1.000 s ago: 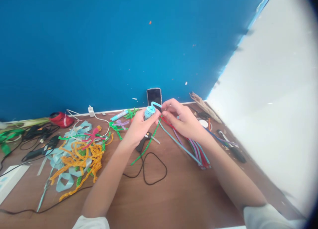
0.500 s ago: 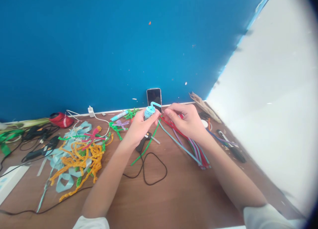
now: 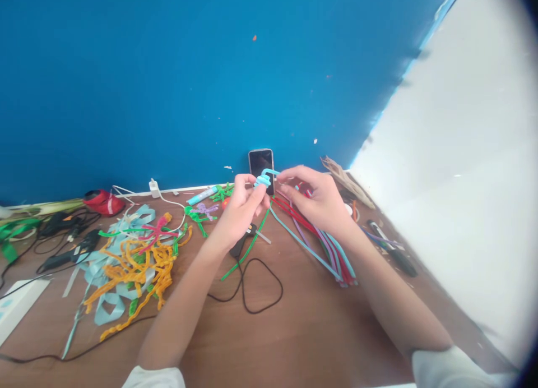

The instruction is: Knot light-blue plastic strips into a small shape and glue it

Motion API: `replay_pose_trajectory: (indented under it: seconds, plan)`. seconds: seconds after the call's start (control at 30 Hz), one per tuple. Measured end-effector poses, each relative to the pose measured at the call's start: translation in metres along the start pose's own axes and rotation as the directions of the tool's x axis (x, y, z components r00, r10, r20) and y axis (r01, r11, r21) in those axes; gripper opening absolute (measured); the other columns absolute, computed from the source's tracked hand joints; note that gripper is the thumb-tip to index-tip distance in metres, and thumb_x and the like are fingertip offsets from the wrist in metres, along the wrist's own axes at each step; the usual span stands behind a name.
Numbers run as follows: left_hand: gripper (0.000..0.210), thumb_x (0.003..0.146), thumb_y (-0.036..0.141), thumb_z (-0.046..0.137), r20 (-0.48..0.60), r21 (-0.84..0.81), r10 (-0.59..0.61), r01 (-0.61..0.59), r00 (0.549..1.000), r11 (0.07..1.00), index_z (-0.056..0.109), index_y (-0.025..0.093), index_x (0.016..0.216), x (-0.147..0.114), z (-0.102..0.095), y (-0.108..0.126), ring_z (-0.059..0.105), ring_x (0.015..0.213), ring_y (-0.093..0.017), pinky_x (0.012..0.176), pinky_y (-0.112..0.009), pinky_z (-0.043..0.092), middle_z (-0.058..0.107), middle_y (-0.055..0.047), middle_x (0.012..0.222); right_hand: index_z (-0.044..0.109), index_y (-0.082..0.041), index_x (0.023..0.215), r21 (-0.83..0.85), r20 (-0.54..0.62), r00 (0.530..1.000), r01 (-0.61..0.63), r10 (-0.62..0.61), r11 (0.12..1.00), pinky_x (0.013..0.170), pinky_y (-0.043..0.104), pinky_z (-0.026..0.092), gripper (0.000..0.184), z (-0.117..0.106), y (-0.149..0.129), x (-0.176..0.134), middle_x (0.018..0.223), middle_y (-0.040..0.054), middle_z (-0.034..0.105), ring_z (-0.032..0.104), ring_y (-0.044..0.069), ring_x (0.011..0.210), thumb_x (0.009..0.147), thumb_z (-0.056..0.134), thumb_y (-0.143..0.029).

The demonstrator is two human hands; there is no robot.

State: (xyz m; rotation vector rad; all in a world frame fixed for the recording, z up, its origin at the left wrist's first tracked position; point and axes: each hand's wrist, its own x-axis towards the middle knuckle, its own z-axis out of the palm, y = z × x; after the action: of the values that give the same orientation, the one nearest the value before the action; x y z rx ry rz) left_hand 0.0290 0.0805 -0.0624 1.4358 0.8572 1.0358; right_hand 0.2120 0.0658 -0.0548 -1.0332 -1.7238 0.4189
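My left hand (image 3: 245,206) is closed around a light blue pipe cleaner (image 3: 263,180), wound into a small coil that shows above the thumb and fingertips. From the coil's top, a bent free end runs right to the fingertips of my right hand (image 3: 313,194). The thumb and forefinger of that hand are curled at this end in a pinch, though the exact contact is small and blurred. Below the right hand lies a bundle of red, purple and blue pipe cleaners (image 3: 332,256). A green pipe cleaner (image 3: 252,243) lies below the left hand.
A phone (image 3: 257,159) leans against the blue wall behind my hands. A glue gun (image 3: 239,246) with a black cord lies below them. To the left are a heap of orange pipe cleaners (image 3: 126,264), pale blue ribbon and a red roll (image 3: 104,203). Dark-handled tools (image 3: 401,259) lie right.
My left hand has turned, tilting the coil and shifting it slightly up and right. The free end now reaches the right fingertips, where a gap showed before.
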Motion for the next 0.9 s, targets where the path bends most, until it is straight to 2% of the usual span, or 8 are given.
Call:
replay_pose_trajectory:
  seconds: [0.07,0.1,0.17,0.27,0.37,0.43,0.67,0.9]
  plan:
    - [0.026,0.098,0.043,0.054,0.011,0.036,0.051,-0.052,0.999,0.998,0.039,0.024,0.107,0.0,-0.001,-0.003,0.043,0.056,-0.008,0.054,-0.021,0.032,0.057,0.006,0.072,0.071,-0.022,0.107,-0.029,-0.036,0.996,0.081,-0.082,0.996,0.077,0.033,0.05,0.023,-0.001,0.002,0.001,0.118,0.0074,0.07,0.065,0.019,0.092,0.085,0.065,-0.015]
    - [0.025,0.098,0.042,0.054,0.01,0.055,0.07,-0.071,0.997,0.996,0.04,0.024,0.108,0.0,-0.002,-0.004,0.044,0.057,-0.008,0.055,-0.022,0.032,0.056,0.006,0.072,0.071,-0.023,0.105,-0.035,-0.063,0.993,0.097,-0.099,0.995,0.081,0.035,0.05,0.021,-0.001,0.002,0.001,0.121,0.0079,0.069,0.065,0.02,0.097,0.085,0.066,-0.015]
    - [0.025,0.098,0.043,0.055,0.007,0.094,0.091,-0.091,0.996,0.991,0.043,0.024,0.109,0.0,-0.003,-0.005,0.045,0.058,-0.009,0.055,-0.022,0.033,0.056,0.005,0.073,0.071,-0.021,0.086,-0.005,-0.085,0.994,0.069,-0.069,0.998,0.081,0.036,0.05,0.008,-0.001,0.002,0.001,0.109,0.0072,0.073,0.066,0.02,0.094,0.09,0.064,-0.02]
    - [0.026,0.097,0.043,0.056,0.005,0.138,0.09,-0.09,0.996,0.986,0.045,0.024,0.111,-0.002,-0.003,-0.003,0.046,0.059,-0.01,0.056,-0.024,0.035,0.059,0.004,0.074,0.065,-0.02,0.069,0.052,-0.098,0.995,0.0,0.005,0.999,0.074,0.033,0.05,0.026,0.001,0.002,0.0,0.09,0.0051,0.074,0.066,0.017,0.081,0.094,0.061,-0.028]
    - [0.028,0.097,0.043,0.057,0.012,0.165,0.107,-0.107,0.994,0.981,0.048,0.024,0.115,-0.003,-0.002,0.0,0.048,0.06,-0.011,0.058,-0.024,0.037,0.062,0.002,0.078,0.07,-0.021,0.095,0.061,-0.121,0.992,-0.036,0.043,0.998,0.071,0.03,0.05,0.009,0.003,0.003,-0.001,0.1,0.0044,0.074,0.066,0.016,0.079,0.091,0.066,-0.028]
    - [0.029,0.097,0.044,0.057,0.028,0.189,0.114,-0.117,0.993,0.975,0.052,0.023,0.117,-0.003,-0.002,0.001,0.051,0.063,-0.011,0.059,-0.024,0.039,0.064,0.001,0.079,0.068,-0.021,0.109,0.071,-0.09,0.994,-0.052,0.058,0.996,0.071,0.029,0.05,0.019,0.003,0.004,0.0,0.105,0.0041,0.073,0.066,0.015,0.08,0.091,0.065,-0.029]
    - [0.023,0.094,0.04,0.061,0.022,0.209,0.104,-0.106,0.994,0.972,0.056,0.022,0.107,-0.005,0.0,0.003,0.064,0.084,-0.015,0.066,-0.024,0.044,0.067,-0.002,0.09,0.073,-0.019,0.101,-0.011,0.036,0.999,-0.002,0.002,1.0,0.07,0.029,0.048,0.015,0.001,0.0,0.001,0.093,0.004,0.076,0.065,0.016,0.079,0.093,0.061,-0.024]
    - [0.024,0.094,0.045,0.06,-0.057,0.242,0.107,-0.091,0.993,0.966,0.054,0.023,0.1,-0.007,0.003,0.005,0.05,0.062,-0.01,0.056,-0.023,0.036,0.063,0.001,0.082,0.073,-0.02,0.094,0.059,-0.008,0.999,-0.05,0.05,0.997,0.071,0.031,0.05,0.013,0.002,0.002,0.001,0.086,0.0023,0.074,0.066,0.016,0.074,0.091,0.06,-0.02]
